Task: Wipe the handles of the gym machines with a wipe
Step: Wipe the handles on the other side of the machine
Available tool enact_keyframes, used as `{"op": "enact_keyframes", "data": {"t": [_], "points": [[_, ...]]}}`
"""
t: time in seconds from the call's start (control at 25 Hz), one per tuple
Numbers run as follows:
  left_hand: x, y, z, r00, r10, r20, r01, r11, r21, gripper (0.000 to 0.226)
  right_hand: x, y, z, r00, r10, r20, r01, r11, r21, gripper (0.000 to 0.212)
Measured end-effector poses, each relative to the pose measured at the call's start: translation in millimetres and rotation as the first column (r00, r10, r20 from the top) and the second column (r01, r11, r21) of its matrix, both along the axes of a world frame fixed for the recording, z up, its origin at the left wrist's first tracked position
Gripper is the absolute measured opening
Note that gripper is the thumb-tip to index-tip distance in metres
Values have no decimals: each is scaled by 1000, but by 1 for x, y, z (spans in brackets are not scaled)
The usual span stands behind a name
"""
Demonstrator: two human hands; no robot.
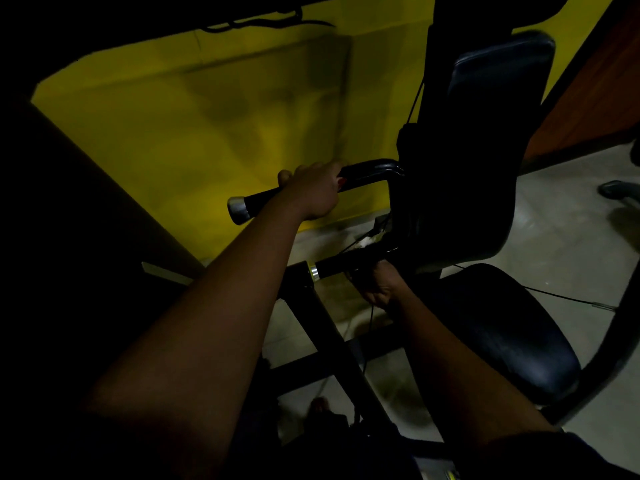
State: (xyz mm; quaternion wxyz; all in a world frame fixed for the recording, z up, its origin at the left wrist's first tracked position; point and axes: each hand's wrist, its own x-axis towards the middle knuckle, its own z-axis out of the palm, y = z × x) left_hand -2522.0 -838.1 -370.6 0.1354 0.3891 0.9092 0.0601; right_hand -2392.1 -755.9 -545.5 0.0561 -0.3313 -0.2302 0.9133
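Looks like mid-job, with one machine in hand. Gripping the upper handle (263,197) with the left hand (311,190), fingers curled over the top of the bar, a short way in from the silver end cap. Reads as a steadying hold rather than a wiping stroke, with no cloth to be seen under that palm.

Reaching with the right hand (379,287) up from beneath to the lower handle (341,266), near where it runs in toward the backrest (498,98). Too dark there to say whether those fingers are spread, pressed together or pinching something; cannot tell.

Hard to place the wipe with any certainty. Worth noting a pale scrap (367,241) just above the right hand, touching or just beside the inner end of the lower handle. Could be the wipe bunched against the bar, could equally be something on the machine.

Judging progress from that: probably working the inner stretch of the lower handle, with the outer stretch toward its silver collar bare and unattended. Impossible to tell from sheen or marks whether the upper handle is already cleaned; both grips look equally black and dull in this light.

Still to do, on this reading: finishing the lower handle along its length, dealing with the upper one if not yet done, then any matching handles on the far side of the seat (502,341) and on other machines, none of them in view here.
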Motion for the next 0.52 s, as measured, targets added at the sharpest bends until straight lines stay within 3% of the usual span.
{"op": "enact_keyframes", "data": {"t": [0.08, 0.16, 0.24, 0.36, 0.44, 0.52], "points": [[0, 0, 1, 1000, 4, 15, -4, 1000, 2, 45, 1, 6, 9, 997, 57, 57, -63, 992, 108, 23], [-1, 0, 1, 1000, 3, 24, -3, 1000, 6, 45, 9, 18, 11, 995, -10, 104, -7, 987, 163, 28], [-1, 0, 1, 1000, 7, 18, -7, 1000, 11, 45, 22, 26, 9, 981, -176, 85, 168, 981, 92, 35], [1, 0, 0, 1000, 6, 7, -6, 1000, 6, 46, 27, 20, 11, 898, -438, 48, 436, 899, 35, 40], [1, 1, -1, 1000, 6, 6, -6, 1000, 11, 45, 20, -5, 11, 840, -532, 103, 497, 833, 245, 23], [0, 1, -1, 1000, 13, 8, -13, 1000, 19, 45, 9, -37, 10, 826, -544, 148, 459, 801, 384, 22]]}}
